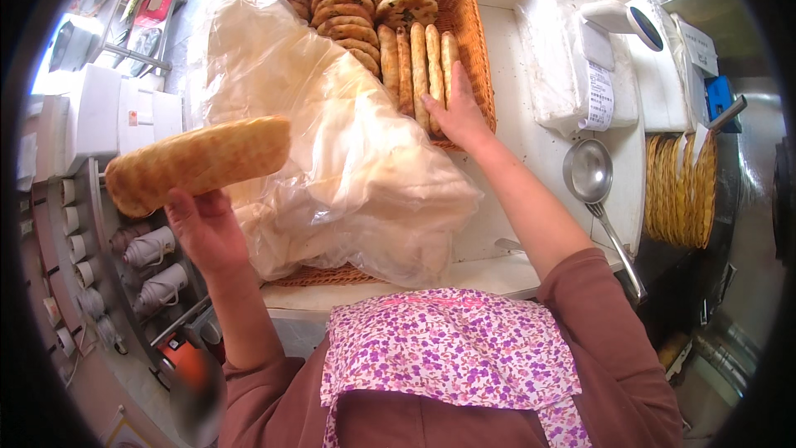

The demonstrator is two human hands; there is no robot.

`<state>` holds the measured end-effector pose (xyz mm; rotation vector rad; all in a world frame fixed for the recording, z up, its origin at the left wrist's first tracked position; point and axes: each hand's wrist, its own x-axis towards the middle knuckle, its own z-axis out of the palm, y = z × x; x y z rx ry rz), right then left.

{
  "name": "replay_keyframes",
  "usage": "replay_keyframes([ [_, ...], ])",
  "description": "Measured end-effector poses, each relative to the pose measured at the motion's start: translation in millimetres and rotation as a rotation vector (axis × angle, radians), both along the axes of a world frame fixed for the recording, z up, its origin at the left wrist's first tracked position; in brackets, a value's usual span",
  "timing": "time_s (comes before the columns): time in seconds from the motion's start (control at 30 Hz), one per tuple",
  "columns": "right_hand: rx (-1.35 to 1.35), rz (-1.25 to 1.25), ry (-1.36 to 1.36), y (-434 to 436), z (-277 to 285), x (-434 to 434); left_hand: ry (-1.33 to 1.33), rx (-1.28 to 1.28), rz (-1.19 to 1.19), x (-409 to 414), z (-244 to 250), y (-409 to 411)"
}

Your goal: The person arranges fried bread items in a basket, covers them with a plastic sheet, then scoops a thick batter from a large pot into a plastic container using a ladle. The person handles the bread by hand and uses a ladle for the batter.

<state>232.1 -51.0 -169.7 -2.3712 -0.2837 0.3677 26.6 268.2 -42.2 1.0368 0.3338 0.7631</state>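
My left hand [208,224] holds up a long, browned flatbread [199,162] by its lower edge, left of a large clear plastic bag [373,174] that covers part of an orange wicker basket [474,43]. My right hand [457,112] rests at the near end of several long flatbreads [420,74] standing on edge in that basket; its thumb and fingers are spread around the outermost ones. Behind them, round browned breads [345,9] lean in rows. Pale contents show through the bag, but their kind is hard to tell.
Right of the basket lie a steel ladle [587,171], a plastic-wrapped white stack [559,62] with a printed slip, and a white device [612,17]. Further right, many thin yellow-brown strips [678,190] hang side by side. Thermos jugs [149,246] stand on a shelf at the left.
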Motion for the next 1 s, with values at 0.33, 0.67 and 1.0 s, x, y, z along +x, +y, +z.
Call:
replay_keyframes([
  [0.33, -0.081, 0.011, -0.167, -5.1, -8.3, -3.8, 0.118, -0.083, -0.022, -36.2, 25.3, 53.6],
  [0.67, -0.063, 0.861, -0.749, 67.5, 113.9, -109.1, 0.226, -0.195, -0.343, -40.1, 22.3, 68.2],
  [1.0, 0.659, -0.188, -0.226, 1.9, 129.2, 3.6, 0.164, -0.006, -0.169, -25.7, 36.0, 43.5],
])
